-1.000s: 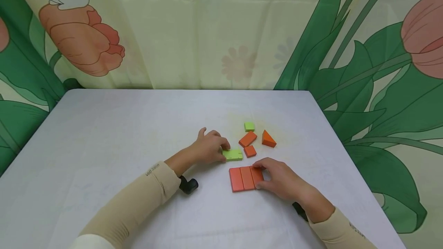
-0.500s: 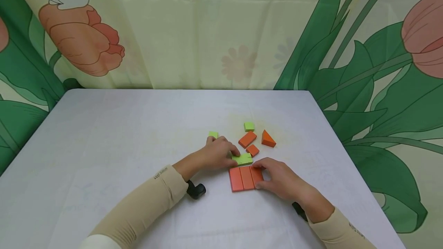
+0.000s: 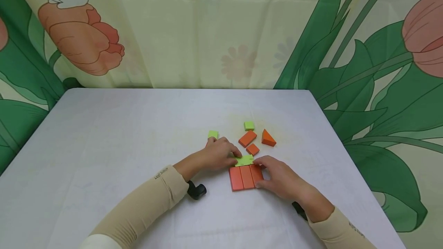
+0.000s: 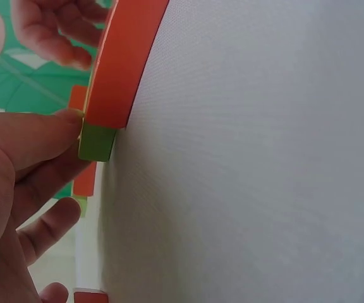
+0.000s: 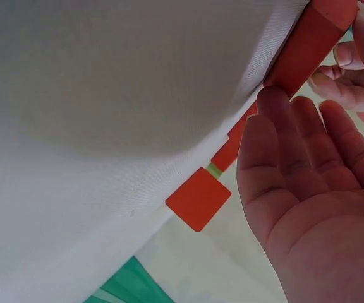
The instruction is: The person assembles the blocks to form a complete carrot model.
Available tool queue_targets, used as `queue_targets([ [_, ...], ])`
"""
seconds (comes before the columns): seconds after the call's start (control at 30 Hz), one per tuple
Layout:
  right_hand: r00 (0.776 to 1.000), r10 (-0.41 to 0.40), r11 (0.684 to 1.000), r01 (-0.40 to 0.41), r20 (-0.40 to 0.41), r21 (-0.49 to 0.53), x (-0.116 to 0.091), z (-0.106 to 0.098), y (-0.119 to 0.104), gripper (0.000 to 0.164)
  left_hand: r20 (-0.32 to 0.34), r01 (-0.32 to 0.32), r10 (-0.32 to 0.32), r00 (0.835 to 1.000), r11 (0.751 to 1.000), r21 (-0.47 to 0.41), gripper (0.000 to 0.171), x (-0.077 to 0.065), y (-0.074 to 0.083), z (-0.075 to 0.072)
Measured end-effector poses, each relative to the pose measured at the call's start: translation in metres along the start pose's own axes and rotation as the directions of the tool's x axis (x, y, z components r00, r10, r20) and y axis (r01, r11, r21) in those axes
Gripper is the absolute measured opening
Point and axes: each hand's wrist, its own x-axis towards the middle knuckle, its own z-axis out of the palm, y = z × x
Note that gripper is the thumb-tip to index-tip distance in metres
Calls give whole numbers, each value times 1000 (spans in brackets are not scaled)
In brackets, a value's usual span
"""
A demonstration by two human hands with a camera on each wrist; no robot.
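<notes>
My left hand (image 3: 219,155) pinches a flat lime-green rectangular block (image 3: 245,160) between thumb and fingers. The green block lies along the far edge of three red-orange rectangular blocks (image 3: 247,177), which stand side by side in a row. At that row's right end, my right hand (image 3: 282,178) grips the last block, index finger at its far end and thumb near its close end. In the left wrist view the green block (image 4: 97,142) meets the end of a red-orange block (image 4: 128,63). The right wrist view shows fingertips (image 5: 273,101) against a red-orange block (image 5: 305,53).
Beyond the hands lie a small orange block (image 3: 252,149), an orange rectangular block (image 3: 247,138), an orange triangular block (image 3: 268,138) and a lime-green block (image 3: 249,126). Another green piece (image 3: 213,134) sits behind my left hand, with red beside it. White cloth covers the table (image 3: 138,126).
My left hand has moved the green block right and nearer, up to the row's far edge. The small orange block has shifted slightly right. My right hand has stayed in place.
</notes>
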Motion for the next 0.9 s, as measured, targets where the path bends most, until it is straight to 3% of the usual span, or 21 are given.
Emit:
queue_targets([
  [0.3, 1000, 1, 1000, -1, 22, 21, 0, -2, -2, 54, 19, -9, 9, 1000, 1000, -3, 27, -1, 0, -1],
  [0.57, 1000, -6, 1000, 6, 17, 23, -1, -1, -2, 54, 99, -54, 52, 994, 998, 19, 61, -8, -7, -2],
  [0.9, 997, 64, 997, -65, 35, 31, 2, -2, -4, 59, 87, -92, 87, 992, 994, 53, 54, -10, -8, -3],
])
